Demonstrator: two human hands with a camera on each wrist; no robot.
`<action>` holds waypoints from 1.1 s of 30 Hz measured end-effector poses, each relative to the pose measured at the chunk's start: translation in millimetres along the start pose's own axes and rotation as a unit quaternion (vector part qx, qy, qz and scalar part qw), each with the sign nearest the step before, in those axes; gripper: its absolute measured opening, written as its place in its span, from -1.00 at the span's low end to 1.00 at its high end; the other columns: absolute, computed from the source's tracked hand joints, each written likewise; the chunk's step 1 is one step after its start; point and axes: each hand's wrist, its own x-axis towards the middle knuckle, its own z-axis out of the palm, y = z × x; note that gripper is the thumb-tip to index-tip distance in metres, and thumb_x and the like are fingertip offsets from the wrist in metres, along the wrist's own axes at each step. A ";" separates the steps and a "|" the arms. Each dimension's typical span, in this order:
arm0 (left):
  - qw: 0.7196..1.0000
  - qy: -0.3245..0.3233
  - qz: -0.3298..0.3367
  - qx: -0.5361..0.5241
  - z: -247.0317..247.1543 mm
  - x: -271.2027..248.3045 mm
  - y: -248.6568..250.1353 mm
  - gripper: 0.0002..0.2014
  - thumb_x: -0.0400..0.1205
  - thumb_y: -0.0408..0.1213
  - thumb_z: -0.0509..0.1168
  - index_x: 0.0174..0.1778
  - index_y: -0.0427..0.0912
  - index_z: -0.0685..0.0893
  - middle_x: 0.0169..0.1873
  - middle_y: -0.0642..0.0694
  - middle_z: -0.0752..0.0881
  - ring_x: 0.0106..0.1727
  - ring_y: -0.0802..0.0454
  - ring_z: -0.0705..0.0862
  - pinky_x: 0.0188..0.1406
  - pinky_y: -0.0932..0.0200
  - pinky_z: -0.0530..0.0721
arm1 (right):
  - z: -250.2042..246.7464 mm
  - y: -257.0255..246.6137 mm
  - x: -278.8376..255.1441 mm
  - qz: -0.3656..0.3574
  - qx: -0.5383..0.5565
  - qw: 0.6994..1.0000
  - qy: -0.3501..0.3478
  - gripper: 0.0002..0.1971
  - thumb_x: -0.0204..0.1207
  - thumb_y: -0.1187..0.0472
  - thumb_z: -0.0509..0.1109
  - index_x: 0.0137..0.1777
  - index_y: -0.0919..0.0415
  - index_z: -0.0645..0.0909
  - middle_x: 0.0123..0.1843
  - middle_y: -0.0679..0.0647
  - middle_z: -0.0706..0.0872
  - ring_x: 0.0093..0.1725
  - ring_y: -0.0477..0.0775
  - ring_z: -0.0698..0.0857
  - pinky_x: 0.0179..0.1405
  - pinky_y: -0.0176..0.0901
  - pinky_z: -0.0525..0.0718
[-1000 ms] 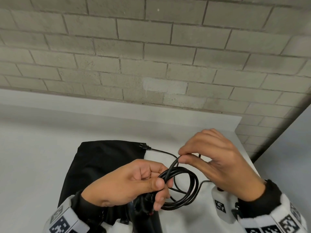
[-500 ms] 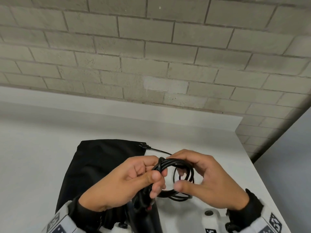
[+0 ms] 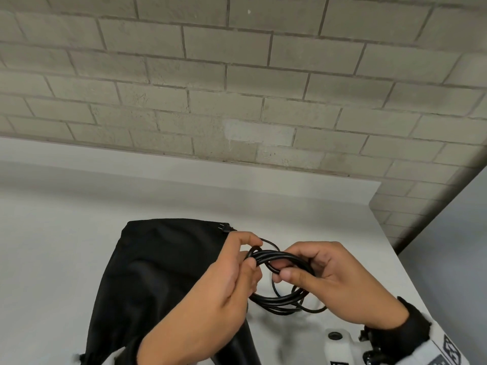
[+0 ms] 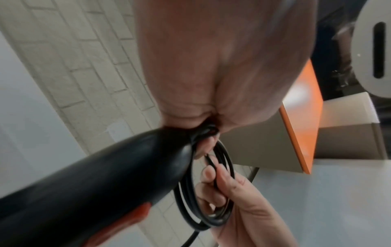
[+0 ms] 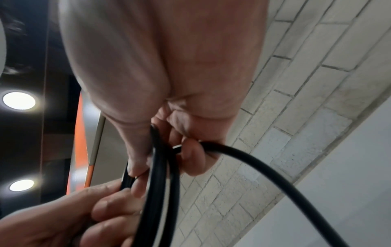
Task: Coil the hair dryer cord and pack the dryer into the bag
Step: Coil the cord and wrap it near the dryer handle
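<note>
The black cord (image 3: 279, 262) is wound in several loops held above the white table (image 3: 58, 246). My left hand (image 3: 232, 275) grips the left side of the coil; in the left wrist view the black hair dryer (image 4: 110, 180) with its orange switch hangs under that hand. My right hand (image 3: 324, 280) pinches the coil's right side between thumb and fingers. One loose strand (image 5: 264, 165) curves away in the right wrist view. The plug (image 3: 224, 227) lies at the top corner of the black bag (image 3: 158, 272), which lies flat on the table under my left arm.
A grey brick wall (image 3: 237, 88) rises behind the table. The table's right edge (image 3: 411, 280) drops off beside my right wrist. An orange-edged panel (image 4: 302, 117) and ceiling lights (image 5: 19, 100) show in the wrist views.
My right hand came down from above the coil and took hold of its right side. The loops have tightened into one bundle between both hands, and less loose cord trails toward the plug.
</note>
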 end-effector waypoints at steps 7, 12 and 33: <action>0.997 0.023 -0.013 0.068 7.2 -2.9 3.0 -0.80 0.71 0.17 0.00 0.24 0.35 0.35 -0.49 0.07 0.56 -0.48 0.03 0.48 -0.31 -0.21 0.61 | 1.2 0.8 0.1 0.001 0.037 0.999 -0.002 -0.90 0.53 0.34 0.46 -0.03 0.20 0.78 -0.12 0.15 0.85 -0.03 0.04 0.82 0.02 -0.26 0.69; 0.995 0.025 -0.015 0.092 11.2 2.6 9.3 -0.89 0.73 -0.06 0.12 0.16 0.16 0.43 -0.53 0.36 0.61 -0.57 0.21 0.43 -0.48 0.27 0.46 | 2.7 1.5 -0.2 -0.002 0.069 0.998 -0.004 -0.91 0.50 0.32 0.47 -0.03 0.27 0.77 -0.15 0.16 0.85 -0.09 -0.02 0.80 -0.07 -0.34 0.64; 0.986 0.131 -0.029 0.097 18.1 12.3 4.9 -0.82 0.66 0.06 0.07 0.07 0.14 0.50 -0.44 0.25 0.65 -0.49 0.23 0.56 -0.44 0.36 0.51 | 66.4 25.2 -17.5 -0.093 -0.317 0.883 0.334 -0.84 0.52 -0.07 0.26 -0.09 -0.14 0.67 -0.15 -0.19 0.47 -0.15 -0.10 0.54 -0.38 -0.36 0.55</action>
